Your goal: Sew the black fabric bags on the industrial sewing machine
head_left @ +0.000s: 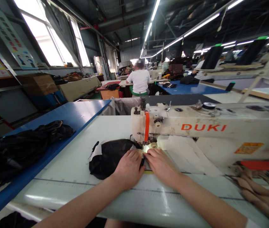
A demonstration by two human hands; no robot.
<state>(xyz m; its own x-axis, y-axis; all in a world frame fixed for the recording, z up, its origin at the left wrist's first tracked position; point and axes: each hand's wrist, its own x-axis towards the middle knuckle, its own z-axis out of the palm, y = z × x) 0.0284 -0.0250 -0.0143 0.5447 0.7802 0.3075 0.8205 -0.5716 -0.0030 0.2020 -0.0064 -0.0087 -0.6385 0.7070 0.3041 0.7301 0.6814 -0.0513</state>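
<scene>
A black fabric pouch [112,153] with a white label-like patch [97,152] on its left side lies on the pale table of a sewing machine [172,122]. Its right edge reaches under the needle area. My left hand [129,167] lies over that edge, its fingers closed on the pouch just left of the needle. My right hand [161,164] is at the right of the needle, fingertips drawn together close to the left hand's. What those right fingertips grip is hidden. A small pale strip shows by the left fingertips.
A ruler strip [77,184] runs along the table front. On the left, a blue table [84,109] bears heaped black fabric pieces [27,148]. Pale sheets [188,155] lie under the machine arm. Ahead, a person in a white top [138,80] sits at another station.
</scene>
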